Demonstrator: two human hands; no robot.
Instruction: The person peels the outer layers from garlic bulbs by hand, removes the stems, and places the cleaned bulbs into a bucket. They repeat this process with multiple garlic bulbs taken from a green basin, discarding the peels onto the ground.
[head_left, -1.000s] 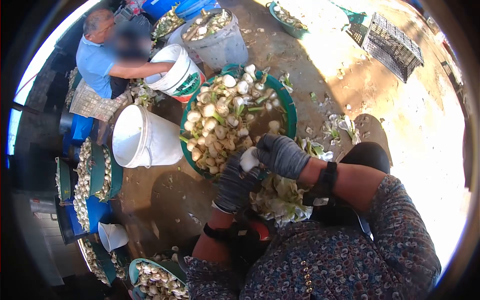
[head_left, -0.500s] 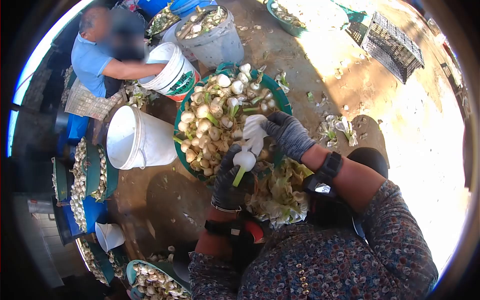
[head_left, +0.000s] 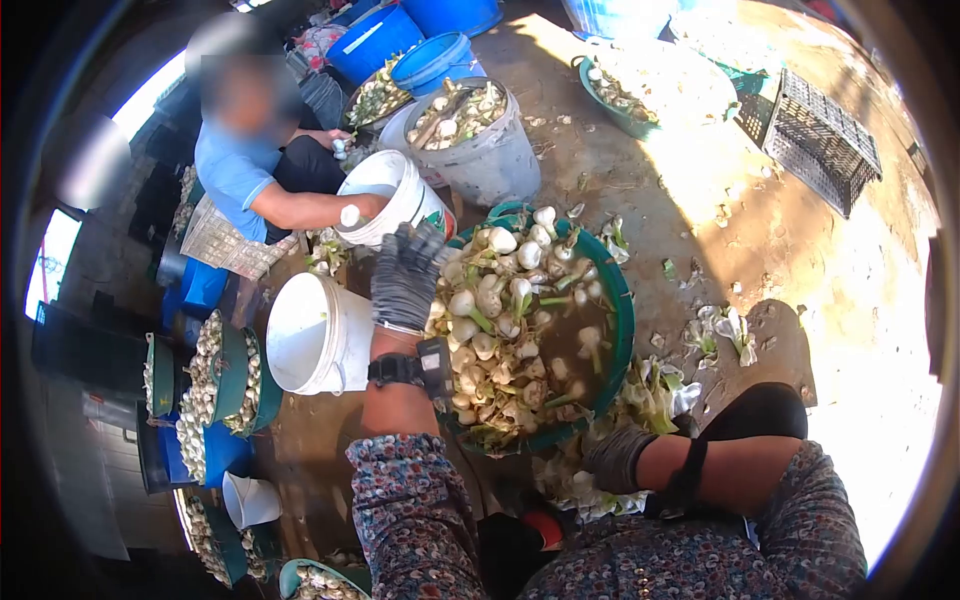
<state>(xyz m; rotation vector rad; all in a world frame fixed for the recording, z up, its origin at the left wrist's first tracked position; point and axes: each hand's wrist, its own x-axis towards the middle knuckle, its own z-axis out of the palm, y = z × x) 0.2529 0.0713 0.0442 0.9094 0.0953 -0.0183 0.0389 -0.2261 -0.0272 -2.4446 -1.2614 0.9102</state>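
My left hand [head_left: 408, 270], in a grey glove, reaches forward with its fingers apart, between the white bucket and a green tub [head_left: 622, 350]. The tub holds brownish water and white bulbs [head_left: 484, 300] with green stems, like fresh garlic or onions. Just beyond my left fingers, a single white bulb [head_left: 350, 215] shows at the near side of a printed white bucket [head_left: 397, 180], apart from my hand. My right hand [head_left: 615, 460], also gloved, is low over a heap of pale peelings [head_left: 655, 392] beside the tub. Its fingers are mostly hidden.
Another person [head_left: 240, 170] sits at the far left, one arm reaching into the printed bucket. A plain white bucket [head_left: 345, 340] stands left of the tub. Behind are a grey bucket of scraps [head_left: 500, 165] and a black crate [head_left: 820, 140]. Green tubs of bulbs [head_left: 205, 370] line the left.
The peeled bulb has left my left hand, which has stretched forward and left. My right hand has dropped from the tub to the peelings. The whole view has shifted.
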